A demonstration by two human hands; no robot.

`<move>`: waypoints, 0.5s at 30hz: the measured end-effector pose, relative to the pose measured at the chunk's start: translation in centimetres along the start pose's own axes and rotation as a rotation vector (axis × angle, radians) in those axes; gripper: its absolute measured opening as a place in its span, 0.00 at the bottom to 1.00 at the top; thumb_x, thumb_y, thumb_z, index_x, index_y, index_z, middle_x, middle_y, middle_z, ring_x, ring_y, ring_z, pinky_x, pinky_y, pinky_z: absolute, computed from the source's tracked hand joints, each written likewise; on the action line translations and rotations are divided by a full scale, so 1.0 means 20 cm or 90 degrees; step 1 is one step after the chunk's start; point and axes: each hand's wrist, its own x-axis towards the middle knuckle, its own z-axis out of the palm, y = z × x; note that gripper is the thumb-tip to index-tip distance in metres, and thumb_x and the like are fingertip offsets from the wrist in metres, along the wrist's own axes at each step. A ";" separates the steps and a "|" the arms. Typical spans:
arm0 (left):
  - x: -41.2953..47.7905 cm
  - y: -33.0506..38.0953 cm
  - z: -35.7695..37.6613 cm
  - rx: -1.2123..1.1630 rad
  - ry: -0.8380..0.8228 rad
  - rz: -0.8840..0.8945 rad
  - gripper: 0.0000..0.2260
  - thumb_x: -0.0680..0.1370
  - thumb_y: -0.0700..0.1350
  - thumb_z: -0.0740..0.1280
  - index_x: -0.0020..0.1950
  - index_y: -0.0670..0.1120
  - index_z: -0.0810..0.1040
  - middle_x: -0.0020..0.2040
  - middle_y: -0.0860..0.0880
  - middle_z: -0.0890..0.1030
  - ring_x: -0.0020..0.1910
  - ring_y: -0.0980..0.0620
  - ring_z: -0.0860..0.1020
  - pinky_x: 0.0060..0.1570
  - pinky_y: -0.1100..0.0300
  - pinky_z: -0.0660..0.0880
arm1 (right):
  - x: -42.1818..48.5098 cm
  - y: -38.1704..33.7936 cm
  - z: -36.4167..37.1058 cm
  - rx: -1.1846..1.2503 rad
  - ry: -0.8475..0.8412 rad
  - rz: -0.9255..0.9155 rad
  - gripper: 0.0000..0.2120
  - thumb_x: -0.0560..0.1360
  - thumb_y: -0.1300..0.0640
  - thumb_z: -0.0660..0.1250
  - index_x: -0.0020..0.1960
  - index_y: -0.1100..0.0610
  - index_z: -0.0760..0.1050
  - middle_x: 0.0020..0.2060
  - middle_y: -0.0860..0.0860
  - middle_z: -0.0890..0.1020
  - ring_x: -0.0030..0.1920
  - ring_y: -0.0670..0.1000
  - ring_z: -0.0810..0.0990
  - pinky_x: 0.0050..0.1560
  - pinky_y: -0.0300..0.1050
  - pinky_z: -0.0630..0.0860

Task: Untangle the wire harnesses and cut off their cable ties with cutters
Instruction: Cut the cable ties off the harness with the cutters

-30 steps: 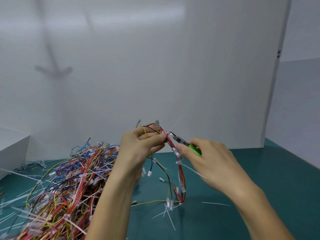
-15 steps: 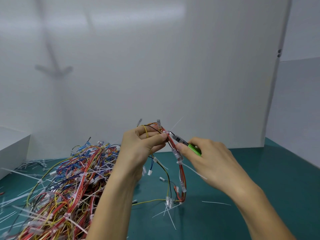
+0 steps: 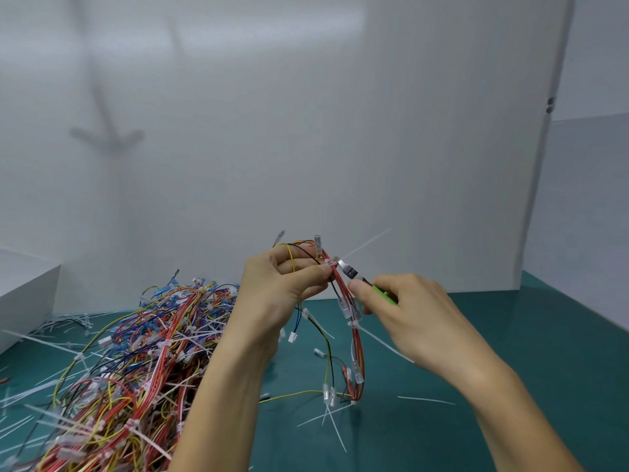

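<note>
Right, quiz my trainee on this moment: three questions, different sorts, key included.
1. True or false: the left hand holds the cutters.
2. The cutters' handle is: A red, B green, C black.
3. Fill in: the loose pile lies on the table to the ___ of the held harness.
Key: 1 false, the right hand grips them; 2 B; 3 left.

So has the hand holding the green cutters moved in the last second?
No, barely. The right hand and its cutters sit just as high above the bottom edge of the back wall as before, tips at the harness in the left hand.
</note>
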 end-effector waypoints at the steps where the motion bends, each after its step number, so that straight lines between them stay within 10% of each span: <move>1: 0.00 0.00 0.00 0.001 -0.002 0.000 0.09 0.72 0.30 0.72 0.50 0.39 0.80 0.43 0.42 0.86 0.42 0.47 0.86 0.40 0.63 0.81 | 0.00 0.00 0.00 0.005 -0.005 0.000 0.33 0.72 0.29 0.54 0.41 0.59 0.77 0.22 0.49 0.63 0.27 0.50 0.59 0.29 0.47 0.59; 15: 0.01 0.01 -0.02 -0.046 -0.031 -0.034 0.10 0.73 0.31 0.71 0.54 0.36 0.80 0.45 0.41 0.86 0.43 0.48 0.86 0.42 0.62 0.81 | 0.02 -0.01 0.03 0.334 -0.061 0.071 0.24 0.75 0.36 0.66 0.32 0.54 0.77 0.22 0.46 0.75 0.24 0.45 0.72 0.33 0.46 0.73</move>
